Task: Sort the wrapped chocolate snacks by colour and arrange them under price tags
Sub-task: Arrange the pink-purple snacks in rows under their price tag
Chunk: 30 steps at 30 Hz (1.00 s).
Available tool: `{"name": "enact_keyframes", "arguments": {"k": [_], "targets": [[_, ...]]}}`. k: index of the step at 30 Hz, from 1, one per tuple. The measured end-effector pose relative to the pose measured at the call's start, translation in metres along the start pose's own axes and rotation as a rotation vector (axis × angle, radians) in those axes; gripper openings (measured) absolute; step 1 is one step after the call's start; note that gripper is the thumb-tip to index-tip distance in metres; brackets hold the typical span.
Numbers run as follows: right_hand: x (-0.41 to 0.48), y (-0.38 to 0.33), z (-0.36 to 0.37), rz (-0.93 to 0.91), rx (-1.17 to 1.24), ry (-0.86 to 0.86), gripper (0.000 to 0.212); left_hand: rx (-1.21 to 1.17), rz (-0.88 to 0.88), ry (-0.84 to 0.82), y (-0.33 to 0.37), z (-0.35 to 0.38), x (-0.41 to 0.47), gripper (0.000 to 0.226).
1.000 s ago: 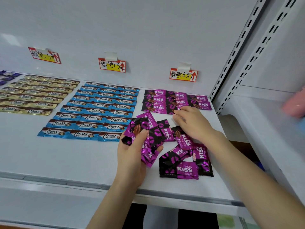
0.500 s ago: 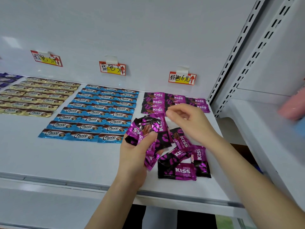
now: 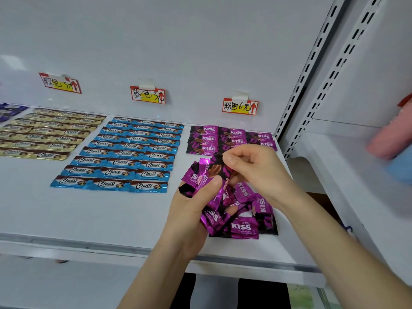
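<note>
My left hand (image 3: 189, 210) grips a bunch of purple KISS snacks (image 3: 207, 181) above the white shelf (image 3: 93, 215). My right hand (image 3: 256, 172) pinches the top corner of one purple snack in that bunch. More loose purple snacks (image 3: 245, 228) lie in a heap on the shelf below my hands. Behind them, arranged purple snacks (image 3: 231, 139) lie in rows under the right price tag (image 3: 240, 106). Blue Choco snacks (image 3: 124, 157) fill rows under the middle price tag (image 3: 148, 95). Gold snacks (image 3: 44, 134) lie under the left price tag (image 3: 60, 83).
The shelf's metal front edge (image 3: 111, 248) runs across below my wrists. Slotted uprights (image 3: 312, 70) rise at the right. A neighbouring shelf (image 3: 347, 175) on the right holds a blurred pink and blue object (image 3: 392, 143). Dark blue snacks (image 3: 9, 109) show at the far left.
My right hand rose from the heap on the shelf to the bunch in my left hand and now pinches a snack there. My left hand lifted slightly with its bunch.
</note>
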State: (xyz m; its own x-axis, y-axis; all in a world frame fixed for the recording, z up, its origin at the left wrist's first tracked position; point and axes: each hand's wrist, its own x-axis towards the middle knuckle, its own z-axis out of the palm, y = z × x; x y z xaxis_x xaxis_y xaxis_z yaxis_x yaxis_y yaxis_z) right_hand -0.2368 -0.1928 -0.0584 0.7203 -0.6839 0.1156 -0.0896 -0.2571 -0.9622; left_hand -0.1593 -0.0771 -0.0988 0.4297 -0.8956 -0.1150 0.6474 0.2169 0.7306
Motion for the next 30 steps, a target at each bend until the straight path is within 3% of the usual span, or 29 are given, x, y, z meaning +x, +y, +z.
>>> {"name": "enact_keyframes", "arguments": {"k": [7,12,19,21,23,26,30], "targets": [[-0.012,0.001,-0.004,0.044,-0.025,-0.021,0.006,0.054,0.088,0.098,0.001,0.003,0.001,0.047],[-0.013,0.004,-0.012,0.151,0.126,-0.042,0.005,-0.010,0.038,0.095,0.003,0.003,0.003,0.039],[-0.018,0.007,-0.025,0.208,0.076,-0.221,0.042,-0.077,-0.002,0.200,0.001,0.003,0.009,0.042],[-0.016,0.012,-0.034,0.215,0.166,-0.083,0.037,-0.047,0.018,0.231,0.001,0.001,0.011,0.041],[-0.008,0.025,-0.049,0.218,0.220,0.214,0.025,-0.023,0.026,0.273,0.000,0.000,0.013,0.037],[0.001,0.052,-0.071,0.221,-0.189,0.527,0.004,-0.005,0.026,0.303,-0.004,-0.002,0.015,0.034],[-0.005,0.071,-0.079,0.238,-0.867,0.365,0.029,0.003,0.008,0.311,-0.006,0.001,0.016,0.035]]}}
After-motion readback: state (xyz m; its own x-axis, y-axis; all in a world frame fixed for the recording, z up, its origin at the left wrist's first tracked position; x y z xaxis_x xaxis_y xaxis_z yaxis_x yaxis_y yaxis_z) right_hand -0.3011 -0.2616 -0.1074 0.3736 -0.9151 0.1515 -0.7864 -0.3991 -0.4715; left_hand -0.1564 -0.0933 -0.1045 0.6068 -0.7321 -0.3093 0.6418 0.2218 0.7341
